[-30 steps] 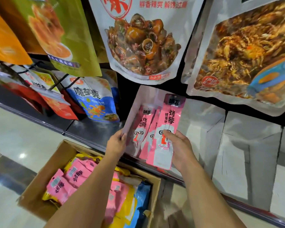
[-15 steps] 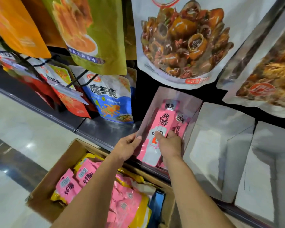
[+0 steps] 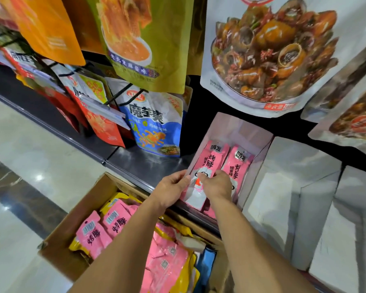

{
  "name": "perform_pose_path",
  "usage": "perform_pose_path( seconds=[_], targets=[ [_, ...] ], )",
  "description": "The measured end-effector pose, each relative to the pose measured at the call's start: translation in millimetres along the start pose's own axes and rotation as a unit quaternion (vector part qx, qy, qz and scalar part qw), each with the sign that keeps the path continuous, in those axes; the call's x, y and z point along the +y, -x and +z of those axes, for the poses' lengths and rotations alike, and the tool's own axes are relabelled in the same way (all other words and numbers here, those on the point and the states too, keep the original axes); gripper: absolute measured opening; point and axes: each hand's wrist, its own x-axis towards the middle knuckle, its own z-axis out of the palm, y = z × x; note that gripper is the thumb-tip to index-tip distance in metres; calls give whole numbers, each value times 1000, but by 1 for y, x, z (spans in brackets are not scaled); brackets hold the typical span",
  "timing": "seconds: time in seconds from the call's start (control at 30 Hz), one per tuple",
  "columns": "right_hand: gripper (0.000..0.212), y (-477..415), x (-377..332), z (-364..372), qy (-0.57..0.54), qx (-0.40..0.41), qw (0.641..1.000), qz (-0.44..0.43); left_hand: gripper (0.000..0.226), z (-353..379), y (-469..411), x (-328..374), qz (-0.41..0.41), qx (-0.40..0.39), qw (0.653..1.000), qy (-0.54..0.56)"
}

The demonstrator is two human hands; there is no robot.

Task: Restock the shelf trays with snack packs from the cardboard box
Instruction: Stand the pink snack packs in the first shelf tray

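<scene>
A clear shelf tray [image 3: 260, 142] on the lower shelf holds pink snack packs. My right hand [image 3: 217, 183] pinches the lower half of the left pink pack [image 3: 215, 159] inside the tray; a second pink pack [image 3: 240, 166] lies to its right. My left hand [image 3: 173, 186] grips the tray's left wall near the front. Below my arms, the open cardboard box [image 3: 59, 235] on the floor holds several pink packs [image 3: 103, 228], with yellow and blue ones mixed in.
Empty clear trays [image 3: 294, 187] stand to the right of the filled one. Large snack pouches [image 3: 266, 49] hang on hooks above. A blue pouch [image 3: 154, 125] and red pouches stand on the metal shelf [image 3: 135, 163] to the left. Glossy floor lies at left.
My right hand has pushed the pink pack down from above the tray into it, beside the packs lying there. My left hand has stayed on the tray's left wall.
</scene>
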Motion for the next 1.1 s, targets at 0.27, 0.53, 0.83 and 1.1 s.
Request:
perform_pose_path(
  seconds=[0.27, 0.53, 0.83, 1.1],
  targets=[
    [61, 36, -5, -13, 78, -25, 995, -65, 52, -23, 49, 22, 6, 55, 992, -115],
    [49, 110, -11, -22, 277, -47, 939, -198, 48, -47, 130, 12, 0, 127, 927, -353],
    [61, 169, 19, -4, 404, -125, 849, -315, 73, -78, 208, -52, -111, 222, 892, -378],
    [62, 190, 46, 29, 454, -168, 800, -354, 80, -73, 214, -82, -140, 262, 901, -316]
  ],
)
